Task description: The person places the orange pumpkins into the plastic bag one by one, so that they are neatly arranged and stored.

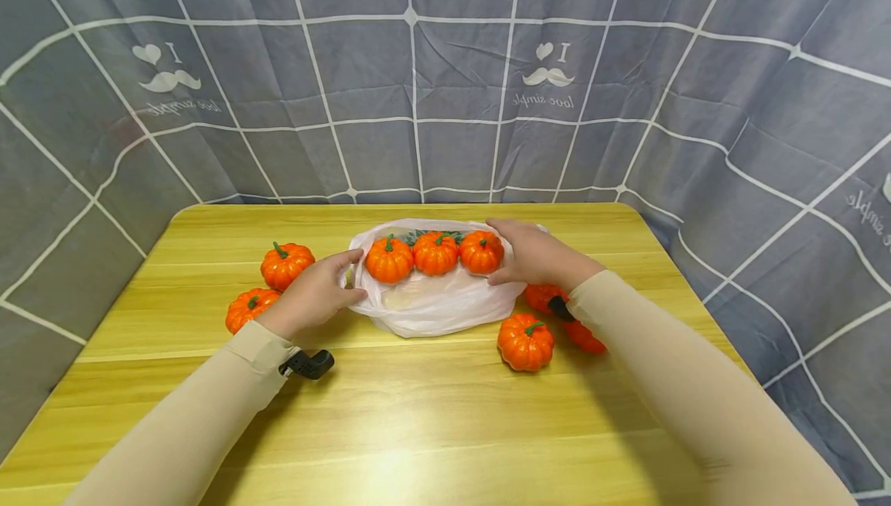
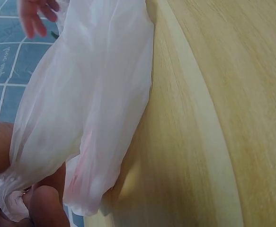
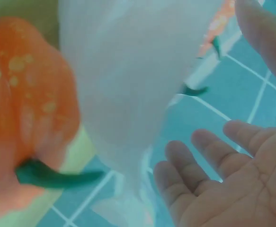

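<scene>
A white plastic bag lies with its mouth spread, and three small orange pumpkins with green stems sit in a row there: a left one, a middle one and a right one. My left hand holds the bag's left end; in the left wrist view the fingers curl round a bunched handle. On the other side, my right hand is beside the right pumpkin, its palm facing the bag. The right wrist view shows the fingers spread and relaxed, holding nothing.
Two more pumpkins lie left of the bag, a rear one and a front one partly behind my hand. Another pumpkin stands at the bag's front right, with others partly hidden under my right forearm. A grey checked curtain hangs behind the wooden table.
</scene>
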`<state>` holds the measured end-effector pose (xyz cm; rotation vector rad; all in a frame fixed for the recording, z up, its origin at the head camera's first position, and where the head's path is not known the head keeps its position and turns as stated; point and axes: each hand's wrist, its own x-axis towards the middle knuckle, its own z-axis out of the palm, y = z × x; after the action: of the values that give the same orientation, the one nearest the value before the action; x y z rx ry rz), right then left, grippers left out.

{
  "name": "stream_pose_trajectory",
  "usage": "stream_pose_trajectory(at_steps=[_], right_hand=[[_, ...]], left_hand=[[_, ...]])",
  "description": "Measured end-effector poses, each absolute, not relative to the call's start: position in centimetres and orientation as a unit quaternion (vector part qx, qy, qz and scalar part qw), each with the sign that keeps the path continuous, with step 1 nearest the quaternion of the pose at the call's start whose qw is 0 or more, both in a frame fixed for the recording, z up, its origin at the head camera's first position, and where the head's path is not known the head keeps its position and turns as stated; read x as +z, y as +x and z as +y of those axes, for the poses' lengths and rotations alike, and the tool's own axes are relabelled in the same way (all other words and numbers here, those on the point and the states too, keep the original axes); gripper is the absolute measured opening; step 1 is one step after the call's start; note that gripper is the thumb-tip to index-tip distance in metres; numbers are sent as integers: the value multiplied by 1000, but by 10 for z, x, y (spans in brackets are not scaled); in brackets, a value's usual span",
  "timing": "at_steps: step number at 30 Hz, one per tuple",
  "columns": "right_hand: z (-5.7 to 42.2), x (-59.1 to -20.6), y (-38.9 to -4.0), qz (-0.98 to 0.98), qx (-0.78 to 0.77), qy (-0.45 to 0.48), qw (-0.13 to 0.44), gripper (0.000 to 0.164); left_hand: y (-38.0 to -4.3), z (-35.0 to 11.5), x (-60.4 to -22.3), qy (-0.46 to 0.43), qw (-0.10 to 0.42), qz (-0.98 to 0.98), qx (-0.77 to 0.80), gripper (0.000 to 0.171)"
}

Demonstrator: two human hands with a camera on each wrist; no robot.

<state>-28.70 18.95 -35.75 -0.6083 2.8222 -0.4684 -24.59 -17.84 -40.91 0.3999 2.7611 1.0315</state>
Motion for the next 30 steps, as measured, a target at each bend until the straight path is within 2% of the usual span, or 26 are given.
stream_pose_trajectory(at_steps=[8, 16, 30], right_hand=[[210, -333, -267, 957, -188, -210, 75, 101], [242, -329, -252, 960, -181, -202, 63, 99], [288, -344, -230, 958, -184, -194, 103, 99]], left_hand=[[-246, -179, -408, 131, 88, 923, 350, 76], [-248, -179, -409, 131, 79, 926, 344, 77], [-250, -178, -410, 132, 78, 930, 334, 77]])
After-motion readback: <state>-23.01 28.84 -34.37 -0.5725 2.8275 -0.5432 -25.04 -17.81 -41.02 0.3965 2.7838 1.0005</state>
